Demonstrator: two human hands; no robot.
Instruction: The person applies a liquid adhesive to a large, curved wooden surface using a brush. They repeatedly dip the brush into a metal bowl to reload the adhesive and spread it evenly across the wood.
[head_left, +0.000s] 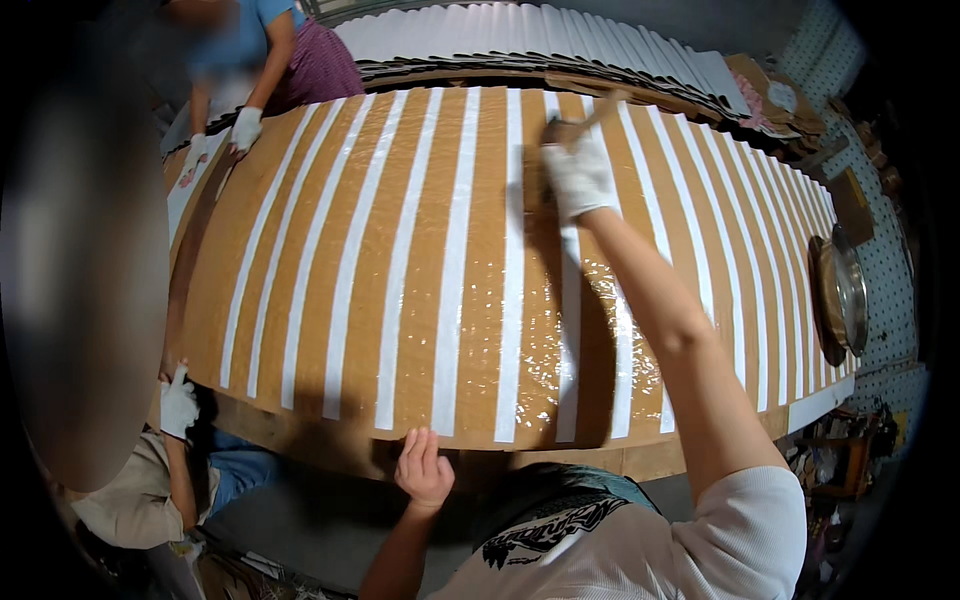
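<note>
A wide brown sheet with white strips [430, 250] running from near to far lies over the table, wet and glossy in its middle. My right hand [580, 180], in a white glove, reaches to the far part of the sheet and is closed around a brush [604, 112] with a pale wooden handle. The brush's dark head is partly hidden by the glove and its shadow. At the near edge, my bare left hand [424, 470] rests its fingertips on the sheet's border, fingers laid out and holding nothing.
A metal basin [847, 290] stands at the right end. Behind the table lies a stack of white-topped corrugated sheets [540, 40]. Two co-workers' gloved hands touch the left end: one person [270, 50] at far left, another [140, 490] at near left. A dark strip [200, 220] runs along that end.
</note>
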